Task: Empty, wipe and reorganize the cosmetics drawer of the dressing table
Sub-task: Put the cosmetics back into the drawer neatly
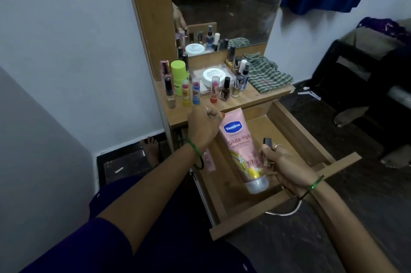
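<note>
Over drawer (pixel 295 137), pink tube (pixel 241 150) — "Vaseline Gluta-Hya"

Drawer (pixel 295 137) and tabletop (pixel 244 100): matt light wood, smooth. Tube (pixel 241 143): glossy pink plastic, silvery cap. Far right, cloth (pixel 266 74): soft checked weave; drawer handle (pixel 289 211): shiny metal.

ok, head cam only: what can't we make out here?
- Drawer floor, head view: the Vaseline tube and both hands cover much of it, so its remaining contents are unclear.
- Small dark-capped item in the right hand: fingers wrap it, type unclear.
- Left hand: curled, grip on tube top hidden.
- Tabletop bottle labels: too small.
</note>
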